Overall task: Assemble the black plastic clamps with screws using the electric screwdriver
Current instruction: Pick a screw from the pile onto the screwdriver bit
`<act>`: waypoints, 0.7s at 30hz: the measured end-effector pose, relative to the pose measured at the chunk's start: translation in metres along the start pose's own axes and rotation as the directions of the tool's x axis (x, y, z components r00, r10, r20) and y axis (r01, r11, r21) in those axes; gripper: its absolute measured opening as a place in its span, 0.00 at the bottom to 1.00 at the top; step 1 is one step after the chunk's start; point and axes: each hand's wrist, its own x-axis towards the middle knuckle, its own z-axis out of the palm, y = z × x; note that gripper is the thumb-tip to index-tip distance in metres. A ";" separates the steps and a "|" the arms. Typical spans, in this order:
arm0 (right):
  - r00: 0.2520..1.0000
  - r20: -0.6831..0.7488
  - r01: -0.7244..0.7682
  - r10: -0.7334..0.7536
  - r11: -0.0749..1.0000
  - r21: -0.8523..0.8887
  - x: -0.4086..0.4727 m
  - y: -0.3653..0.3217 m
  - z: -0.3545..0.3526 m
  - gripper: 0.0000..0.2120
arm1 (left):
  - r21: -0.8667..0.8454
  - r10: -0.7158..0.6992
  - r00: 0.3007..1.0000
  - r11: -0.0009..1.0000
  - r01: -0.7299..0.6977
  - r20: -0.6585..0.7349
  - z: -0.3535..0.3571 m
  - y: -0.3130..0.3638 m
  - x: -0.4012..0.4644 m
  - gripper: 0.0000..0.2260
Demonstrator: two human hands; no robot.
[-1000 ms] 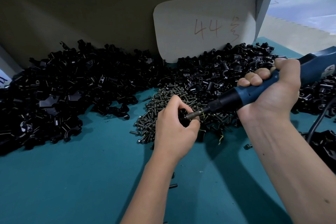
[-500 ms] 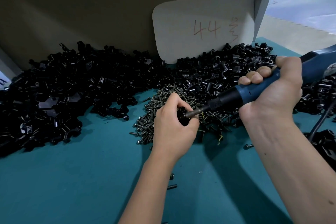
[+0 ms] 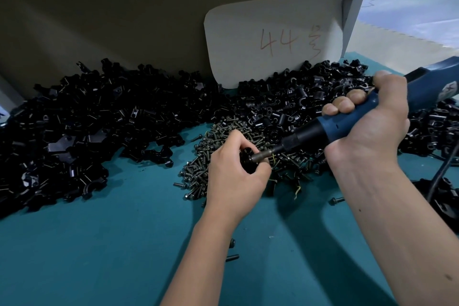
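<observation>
My left hand (image 3: 236, 176) grips a small black plastic clamp (image 3: 248, 161) just above the screw pile (image 3: 206, 154) in the middle of the teal table (image 3: 99, 243). My right hand (image 3: 367, 129) holds the blue electric screwdriver (image 3: 347, 119) at a slant, its metal bit (image 3: 263, 155) pressed against the clamp. Most of the clamp is hidden by my left fingers. A big heap of black clamp parts (image 3: 87, 126) lies along the back of the table, from far left to the right edge.
A pale card marked "44" (image 3: 273, 40) leans on the brown back wall. The screwdriver's black cable (image 3: 442, 176) runs down at the right over more black parts (image 3: 444, 196). Loose screws (image 3: 336, 200) lie on the table near my arms.
Both hands have stayed almost in place, bit against the clamp. The left hand and the bit tip have shifted very slightly left.
</observation>
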 end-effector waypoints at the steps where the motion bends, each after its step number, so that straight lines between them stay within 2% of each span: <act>1: 1.000 0.009 -0.008 0.008 1.000 0.002 0.001 -0.001 0.000 0.13 | -0.009 0.004 1.000 1.000 -0.004 0.002 0.000 0.000 0.000 0.09; 3: 1.000 0.000 -0.016 0.016 1.000 -0.003 0.003 -0.005 0.004 0.14 | -0.016 0.013 1.000 1.000 -0.013 0.008 0.000 0.000 -0.001 0.09; 5: 0.999 0.036 -0.011 0.007 0.995 0.099 0.003 -0.009 0.009 0.15 | -0.015 0.023 1.000 1.000 -0.023 0.011 0.000 0.001 0.001 0.09; 9: 0.991 0.133 -0.007 -0.014 0.987 0.162 -0.002 -0.016 0.014 0.24 | -0.021 0.022 1.000 1.000 -0.022 0.001 0.000 -0.001 0.003 0.09; 12: 0.992 0.112 0.025 -0.051 0.975 0.220 0.003 -0.028 0.015 0.18 | -0.032 -0.046 0.995 0.999 0.043 -0.086 -0.013 -0.011 0.009 0.11; 14: 0.997 0.049 0.048 -0.062 0.966 0.252 0.009 -0.036 0.016 0.13 | -0.233 -0.158 0.975 0.965 0.119 -0.155 -0.024 -0.015 0.014 0.10; 15: 0.998 0.020 0.051 -0.058 0.968 0.245 0.011 -0.038 0.015 0.13 | -0.401 -0.228 0.962 0.903 0.152 -0.148 -0.028 -0.014 0.016 0.11; 17: 0.999 -0.025 0.031 -0.027 0.983 0.181 0.012 -0.033 0.012 0.16 | -0.687 -0.320 0.945 0.701 0.190 -0.065 -0.028 -0.011 0.016 0.10; 19: 0.997 -0.071 0.002 0.003 0.997 0.071 0.009 -0.023 0.012 0.19 | -0.817 -0.367 0.930 0.528 0.233 0.028 -0.024 -0.006 0.016 0.10; 21: 0.995 -0.089 -0.042 0.041 0.999 -0.015 0.008 -0.011 0.012 0.20 | -0.871 -0.396 0.912 0.404 0.279 0.109 -0.023 -0.002 0.016 0.12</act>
